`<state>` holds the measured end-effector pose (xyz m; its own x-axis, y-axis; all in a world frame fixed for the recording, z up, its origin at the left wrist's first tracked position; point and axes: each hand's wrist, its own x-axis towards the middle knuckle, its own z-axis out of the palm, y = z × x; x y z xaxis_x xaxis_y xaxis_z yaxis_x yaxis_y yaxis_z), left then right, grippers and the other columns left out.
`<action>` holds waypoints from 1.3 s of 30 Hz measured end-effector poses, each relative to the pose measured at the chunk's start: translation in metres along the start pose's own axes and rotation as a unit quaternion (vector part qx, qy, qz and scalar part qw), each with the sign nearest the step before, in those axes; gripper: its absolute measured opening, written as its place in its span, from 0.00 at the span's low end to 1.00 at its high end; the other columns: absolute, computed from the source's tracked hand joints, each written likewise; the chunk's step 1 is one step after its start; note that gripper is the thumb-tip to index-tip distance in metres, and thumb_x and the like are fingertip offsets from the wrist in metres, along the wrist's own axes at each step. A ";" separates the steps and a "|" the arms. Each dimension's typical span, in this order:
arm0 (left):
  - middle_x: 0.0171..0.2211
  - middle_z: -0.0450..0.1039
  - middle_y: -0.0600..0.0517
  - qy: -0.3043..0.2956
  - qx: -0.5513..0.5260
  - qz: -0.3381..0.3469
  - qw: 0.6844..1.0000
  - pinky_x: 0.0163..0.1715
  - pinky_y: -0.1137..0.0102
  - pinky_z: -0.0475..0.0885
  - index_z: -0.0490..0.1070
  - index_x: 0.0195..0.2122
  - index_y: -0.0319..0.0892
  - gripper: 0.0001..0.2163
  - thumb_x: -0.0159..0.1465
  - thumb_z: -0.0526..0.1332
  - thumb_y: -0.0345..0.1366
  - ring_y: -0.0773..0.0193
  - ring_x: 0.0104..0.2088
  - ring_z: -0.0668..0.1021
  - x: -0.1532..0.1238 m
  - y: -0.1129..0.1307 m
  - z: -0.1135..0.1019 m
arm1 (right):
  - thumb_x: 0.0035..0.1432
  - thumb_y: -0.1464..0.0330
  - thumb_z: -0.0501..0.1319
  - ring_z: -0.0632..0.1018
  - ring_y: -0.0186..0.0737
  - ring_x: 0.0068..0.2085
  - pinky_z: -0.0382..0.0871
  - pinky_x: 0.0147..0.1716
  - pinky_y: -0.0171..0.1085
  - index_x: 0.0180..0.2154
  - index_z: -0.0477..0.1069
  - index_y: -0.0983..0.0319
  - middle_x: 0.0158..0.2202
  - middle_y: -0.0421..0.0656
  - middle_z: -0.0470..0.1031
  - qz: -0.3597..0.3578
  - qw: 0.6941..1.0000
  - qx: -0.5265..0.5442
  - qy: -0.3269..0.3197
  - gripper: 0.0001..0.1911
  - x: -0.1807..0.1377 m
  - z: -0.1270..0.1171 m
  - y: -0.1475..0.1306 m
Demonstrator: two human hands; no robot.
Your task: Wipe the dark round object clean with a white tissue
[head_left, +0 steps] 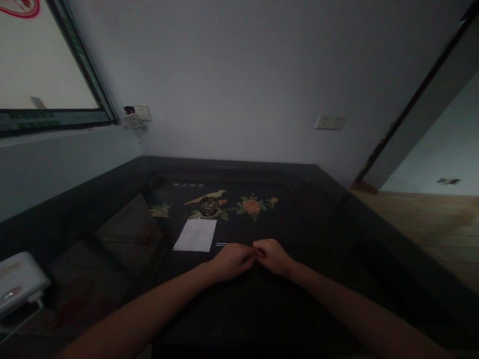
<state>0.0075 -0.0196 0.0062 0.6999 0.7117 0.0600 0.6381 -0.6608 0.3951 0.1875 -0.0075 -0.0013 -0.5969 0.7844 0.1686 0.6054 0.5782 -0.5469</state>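
My left hand [235, 260] is closed, its fingers curled in, and rests low over the dark table. Against it, knuckles meeting, is my right hand [275, 256], curled shut as well. Whatever the fingers pinch, if anything, is hidden. Just beyond my left hand are two thin pale lines [220, 244]; I cannot tell if they are sticks or a reflection. A white sheet of paper [195, 235] lies flat to the left of my left hand. Behind the paper sits a small round dark openwork object [208, 205].
The dark glossy table [322, 199] has a painted bird and flowers [251, 206]. A white box-like device [20, 284] with a cable stands at the left edge. Wall sockets [331, 121] are on the wall behind, and a window [48, 65] is at upper left.
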 end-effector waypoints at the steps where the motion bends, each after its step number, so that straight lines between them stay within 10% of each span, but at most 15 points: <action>1: 0.35 0.77 0.50 0.000 0.000 0.000 1.000 0.32 0.73 0.66 0.72 0.39 0.43 0.10 0.64 0.52 0.34 0.61 0.34 0.78 0.000 0.000 0.000 | 0.43 0.78 0.54 0.59 0.31 0.24 0.46 0.25 0.32 0.20 0.51 0.61 0.20 0.34 0.56 0.001 1.000 0.002 0.000 0.12 0.000 0.000 0.000; 39: 0.36 0.78 0.49 -0.008 -0.002 -0.004 1.000 0.34 0.73 0.67 0.72 0.39 0.42 0.10 0.64 0.52 0.33 0.61 0.36 0.78 0.001 0.001 -0.001 | 0.44 0.79 0.54 0.59 0.32 0.24 0.46 0.26 0.32 0.20 0.50 0.60 0.20 0.34 0.56 -0.008 1.000 -0.005 -0.007 0.13 0.001 0.001 0.003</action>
<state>0.0082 -0.0192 0.0077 0.7002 0.7127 0.0424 0.6421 -0.6546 0.3991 0.1883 -0.0050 -0.0033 -0.6131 0.7724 0.1657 0.6009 0.5922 -0.5368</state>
